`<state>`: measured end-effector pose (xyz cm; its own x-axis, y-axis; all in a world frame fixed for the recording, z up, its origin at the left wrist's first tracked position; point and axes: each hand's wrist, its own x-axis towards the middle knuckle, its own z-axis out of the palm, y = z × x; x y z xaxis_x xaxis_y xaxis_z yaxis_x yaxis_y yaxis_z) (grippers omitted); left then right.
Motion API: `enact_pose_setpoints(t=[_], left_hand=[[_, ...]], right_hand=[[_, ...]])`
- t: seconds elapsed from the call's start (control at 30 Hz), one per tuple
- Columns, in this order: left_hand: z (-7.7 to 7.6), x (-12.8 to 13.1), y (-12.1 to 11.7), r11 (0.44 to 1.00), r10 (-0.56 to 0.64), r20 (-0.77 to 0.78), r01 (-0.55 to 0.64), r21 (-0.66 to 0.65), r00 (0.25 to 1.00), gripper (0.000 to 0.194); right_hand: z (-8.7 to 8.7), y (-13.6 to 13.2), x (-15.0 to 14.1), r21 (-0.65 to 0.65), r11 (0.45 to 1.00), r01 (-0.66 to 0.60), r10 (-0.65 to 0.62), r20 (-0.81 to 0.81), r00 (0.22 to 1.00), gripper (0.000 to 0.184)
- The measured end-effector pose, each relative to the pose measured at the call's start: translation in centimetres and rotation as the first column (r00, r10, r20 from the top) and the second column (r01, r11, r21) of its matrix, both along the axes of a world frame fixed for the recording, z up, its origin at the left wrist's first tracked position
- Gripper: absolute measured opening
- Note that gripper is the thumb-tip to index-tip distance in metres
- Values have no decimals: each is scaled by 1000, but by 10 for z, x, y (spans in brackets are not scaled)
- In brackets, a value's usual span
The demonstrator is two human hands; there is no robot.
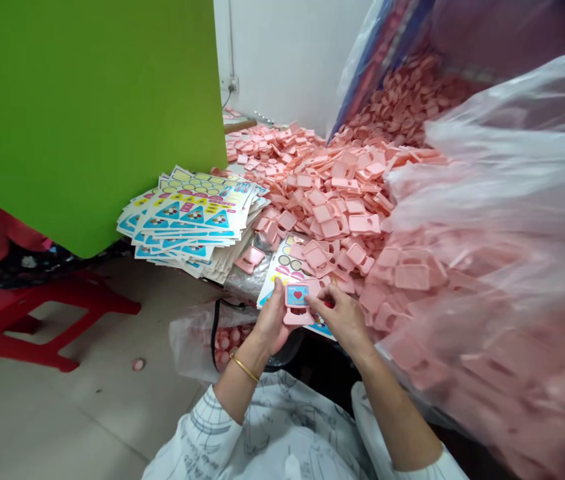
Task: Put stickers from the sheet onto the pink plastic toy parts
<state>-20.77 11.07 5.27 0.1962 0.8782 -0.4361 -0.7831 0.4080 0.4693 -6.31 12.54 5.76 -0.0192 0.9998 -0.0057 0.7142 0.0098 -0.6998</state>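
two hands at work, then. where is the pink piece (298,320) sitting?

between them, above the near edge of the heap. the left hand (268,320) has it: thumb up along the left edge, the other fingers curled behind, closed on it with no gap that i can see.

and the right hand (345,320)?

half curled, at the piece's right side. a fingertip meets the lower right corner of the blue sticker (296,295) with the red heart. whether finger and thumb are pinching anything, i can't tell; the hand hides it.

how would you do this step well?

it looks like seating the sticker in the frame, so i'd keep the left grip firm but off the face, square the corners to the raised rim, then smooth from one side across so no air stays under. pressing one corner hard first could skew it.

does the sticker lie straight?

roughly, as far as i can judge; it fills the upper window, with the cut-out below it.

what's near the fingers?

a sticker sheet (282,261) just beyond, partly under loose pieces, and the pink heap (332,193) past that. the stack of sheets (187,223) lies to the left.
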Motion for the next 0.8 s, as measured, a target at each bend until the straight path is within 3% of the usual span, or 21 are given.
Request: enact_pose_setpoints(t=[0.3, 0.43, 0.8], left_hand=[[-10, 3, -1, 1000, 8, -39, -9, -14, 999, 53], [-15, 2, -3, 999, 1, -85, 3, 45, 996, 42], [-40, 11, -2, 972, 185, -405, -106, 211, 895, 39]], right_hand=[[-4, -3, 0, -49, 998, 31, -29, 33, 999, 41], [-3, -2, 0, -57, 998, 18, -15, 43, 999, 40], [3, -9, -1, 39, 995, -97, 77, 350, 934, 34]])
